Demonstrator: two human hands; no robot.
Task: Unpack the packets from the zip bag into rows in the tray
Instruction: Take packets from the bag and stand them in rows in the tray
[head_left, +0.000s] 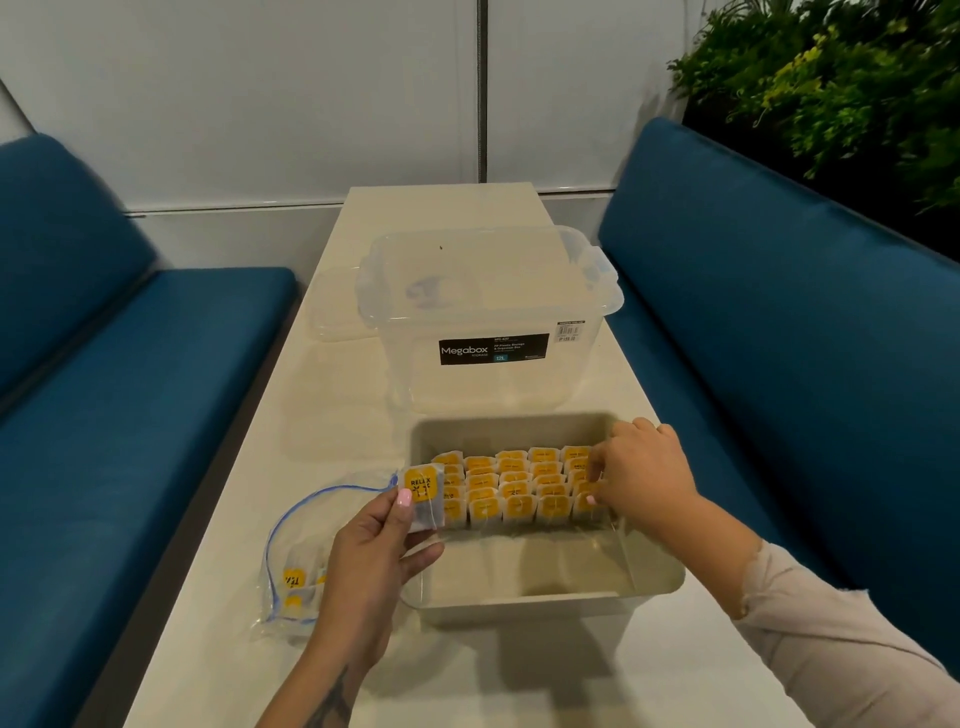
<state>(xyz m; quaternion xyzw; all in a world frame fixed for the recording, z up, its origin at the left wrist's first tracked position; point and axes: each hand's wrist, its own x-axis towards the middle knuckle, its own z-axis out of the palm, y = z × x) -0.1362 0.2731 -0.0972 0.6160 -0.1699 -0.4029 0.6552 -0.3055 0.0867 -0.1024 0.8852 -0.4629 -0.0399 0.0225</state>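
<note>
A clear plastic tray (545, 597) sits on the table in front of me, holding several rows of yellow-labelled packets (514, 486) standing upright in its far half. My left hand (371, 551) grips a small stack of packets (423, 499) at the tray's left rim, thumb on the top yellow label. My right hand (641, 470) reaches into the tray's right end and pinches a packet (589, 491) in the rightmost column. The zip bag (293, 561), clear with a blue seal, lies open on the table left of the tray with a few packets inside.
A clear Megabox storage box (493, 322) stands behind the tray, its lid (332, 312) lying to its left. The cream table (467, 686) runs between two blue benches (130, 415), and green plants (831, 88) fill the top right corner.
</note>
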